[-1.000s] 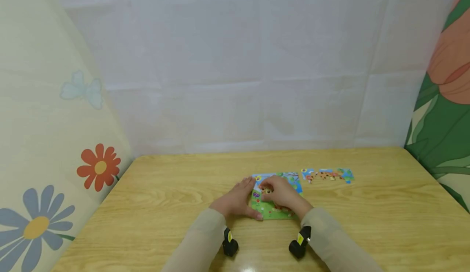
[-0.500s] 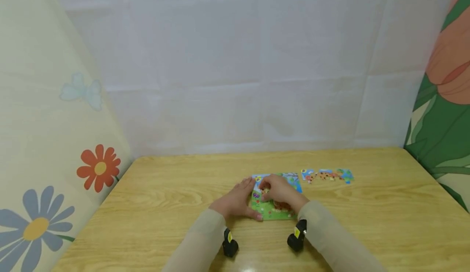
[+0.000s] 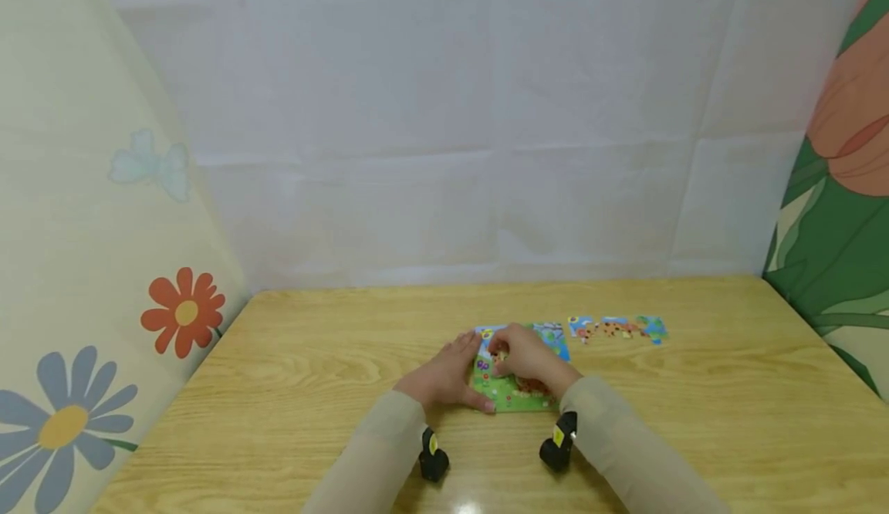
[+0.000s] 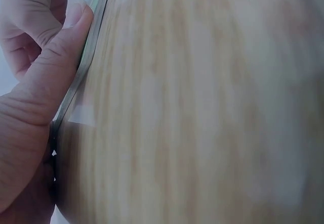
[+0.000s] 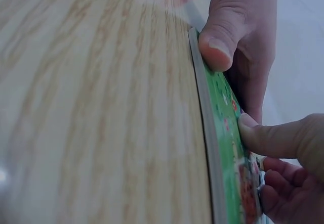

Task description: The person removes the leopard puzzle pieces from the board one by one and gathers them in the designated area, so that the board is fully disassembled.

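A flat jigsaw puzzle board (image 3: 514, 401), printed with green grass, blue sky and a spotted animal, lies on the table in the head view. My left hand (image 3: 444, 375) rests along its left side with fingers spread, the thumb on the front left corner. Over the middle of the board, my right hand (image 3: 533, 358) has curled fingers and pinches a small puzzle piece (image 3: 499, 358) against the upper left part of the picture. The fingers partly hide this piece. In the right wrist view, the right thumb (image 5: 268, 138) touches the green board face.
Several joined or closely laid puzzle pieces (image 3: 614, 328) form a strip to the right of the board. The wooden table (image 3: 333, 336) meets a white cloth backdrop (image 3: 389, 151) behind. Flower-printed cloths hang at both sides.
My right wrist has shifted slightly left and the forearm has turned a little, while its fingers stay at the same part of the board. The left hand keeps its place.
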### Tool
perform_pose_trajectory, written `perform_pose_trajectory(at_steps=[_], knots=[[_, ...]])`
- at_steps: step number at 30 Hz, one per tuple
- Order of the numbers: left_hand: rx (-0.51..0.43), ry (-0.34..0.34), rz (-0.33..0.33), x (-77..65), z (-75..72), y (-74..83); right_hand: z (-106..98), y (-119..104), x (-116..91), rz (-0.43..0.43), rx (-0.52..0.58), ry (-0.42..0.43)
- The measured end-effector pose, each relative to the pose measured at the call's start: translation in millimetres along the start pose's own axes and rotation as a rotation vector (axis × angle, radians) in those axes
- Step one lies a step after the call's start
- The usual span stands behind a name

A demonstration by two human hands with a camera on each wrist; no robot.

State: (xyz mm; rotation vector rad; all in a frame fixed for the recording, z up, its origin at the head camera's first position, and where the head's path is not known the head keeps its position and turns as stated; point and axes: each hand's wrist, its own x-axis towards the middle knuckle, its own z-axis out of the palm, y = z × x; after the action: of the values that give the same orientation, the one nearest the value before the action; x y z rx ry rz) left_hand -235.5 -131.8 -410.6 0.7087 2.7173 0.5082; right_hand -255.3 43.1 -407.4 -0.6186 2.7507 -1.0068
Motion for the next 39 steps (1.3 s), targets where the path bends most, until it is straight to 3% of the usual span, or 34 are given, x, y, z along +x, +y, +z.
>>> perform_pose_trajectory(at_steps=[22, 29, 39], knots=[[0.005, -0.007, -0.001, 1.7, 0.7, -1.1, 1.0, -3.2, 0.7, -0.038, -0.046, 0.009], [0.002, -0.008, -0.01, 1.5, -0.4, -0.7, 0.6, -4.2, 0.9, -0.011, -0.014, -0.003], [-0.007, -0.007, -0.001, 0.8, -0.8, 0.7, 5.0, -1.1, -3.2, 0.013, 0.096, 0.051]])
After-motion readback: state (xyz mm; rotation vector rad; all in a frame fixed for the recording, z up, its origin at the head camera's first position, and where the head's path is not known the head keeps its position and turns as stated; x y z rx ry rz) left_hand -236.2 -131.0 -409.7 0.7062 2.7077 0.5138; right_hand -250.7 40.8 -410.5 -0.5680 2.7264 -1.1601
